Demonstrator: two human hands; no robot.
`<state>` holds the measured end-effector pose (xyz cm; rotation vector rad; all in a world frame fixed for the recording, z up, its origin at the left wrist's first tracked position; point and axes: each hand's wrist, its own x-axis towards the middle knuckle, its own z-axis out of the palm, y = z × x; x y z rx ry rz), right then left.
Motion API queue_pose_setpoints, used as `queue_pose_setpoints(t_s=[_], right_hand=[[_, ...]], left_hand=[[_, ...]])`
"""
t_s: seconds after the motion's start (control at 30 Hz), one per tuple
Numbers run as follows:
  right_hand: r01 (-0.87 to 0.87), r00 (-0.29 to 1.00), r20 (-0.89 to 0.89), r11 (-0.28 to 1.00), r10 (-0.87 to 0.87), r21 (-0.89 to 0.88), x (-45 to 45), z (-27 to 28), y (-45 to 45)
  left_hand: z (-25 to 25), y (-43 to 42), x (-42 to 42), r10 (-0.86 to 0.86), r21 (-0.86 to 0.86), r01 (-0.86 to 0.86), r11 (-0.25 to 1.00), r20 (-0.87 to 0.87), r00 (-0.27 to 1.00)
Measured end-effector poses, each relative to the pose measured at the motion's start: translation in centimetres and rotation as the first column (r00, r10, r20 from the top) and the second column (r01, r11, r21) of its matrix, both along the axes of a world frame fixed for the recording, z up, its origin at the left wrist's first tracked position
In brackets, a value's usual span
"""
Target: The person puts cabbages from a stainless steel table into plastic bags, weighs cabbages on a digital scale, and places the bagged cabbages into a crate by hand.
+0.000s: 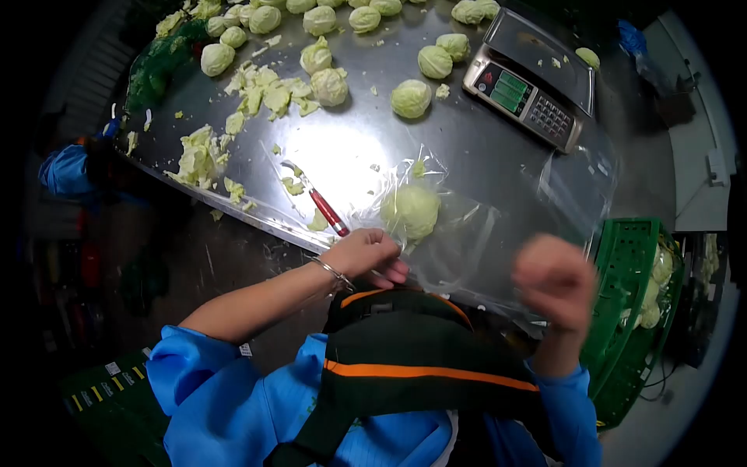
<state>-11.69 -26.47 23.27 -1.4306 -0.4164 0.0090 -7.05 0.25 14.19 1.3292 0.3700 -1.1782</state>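
1. The left hand (369,255), forearm stretched in from the left, sits just to the body side of the bagged cabbage (410,212), fingers bent against the clear bag (459,245); whether they pinch the film cannot be told.
2. The right hand (555,282) is raised, right of the cabbage, fingers curled; motion blur hides whether it grips anything.
3. Film and glare soften the cabbage's outline; the bag's far reaches are hard to trace.
4. Left of the cabbage lies a red-handled knife (328,212).
5. The table (358,78) edge runs bodyward of the cabbage; open steel spreads from it toward the scale (529,93), beyond and rightward.
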Motion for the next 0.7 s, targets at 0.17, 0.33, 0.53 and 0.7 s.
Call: queue_pose_setpoints(t_s=[0.17,0.33,0.53,0.7], right_hand=[[-0.138,0.988,-0.037,0.769,0.147,-0.624,0.3,-7.0,5.7],[-0.294,0.943,-0.283,0.834,0.174,-0.467,-0.6,-8.0,5.8],[-0.320,0.942,-0.263,0.804,0.211,-0.501,-0.5,-9.3,6.0],[-0.639,0.769,-0.228,0.734,0.597,-0.230,-0.3,-5.4,1.0]], left_hand=[[1.3,-1.7,-1.1,0.059,0.070,-0.051,0.996,-0.127,0.990],[-0.7,-2.5,-2.7,0.114,0.056,-0.106,0.993,-0.170,0.979],[-0.9,-2.4,-3.9,0.167,0.093,-0.152,0.984,-0.188,0.968],[-0.3,-1.9,-4.2,0.110,0.135,-0.092,0.987,-0.136,0.985]])
